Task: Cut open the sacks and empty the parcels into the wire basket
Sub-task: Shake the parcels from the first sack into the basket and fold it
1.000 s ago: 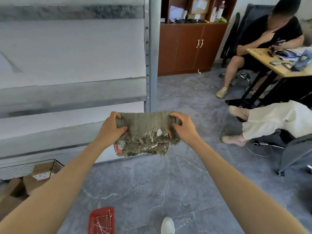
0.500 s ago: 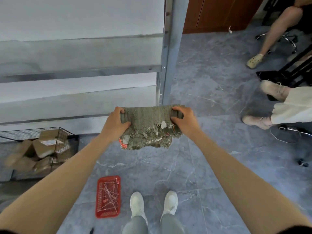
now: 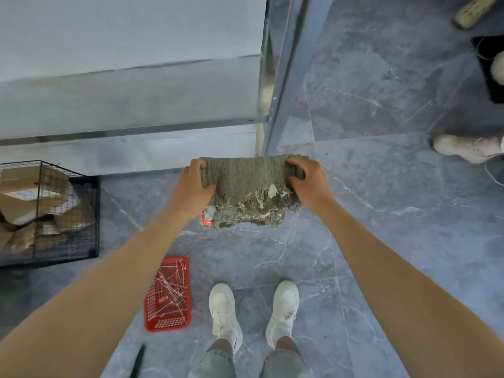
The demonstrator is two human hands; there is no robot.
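Sack (image 3: 246,184) stays folded, fingers of left hand (image 3: 191,188) and right hand (image 3: 307,182) still curled round its ends.

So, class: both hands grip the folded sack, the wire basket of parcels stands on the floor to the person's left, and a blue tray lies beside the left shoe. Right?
One slip: the tray is red, not blue, as the head view shows. The rest holds: left hand and right hand grip the sack, the wire basket of parcels stands left, the tray by the left shoe.
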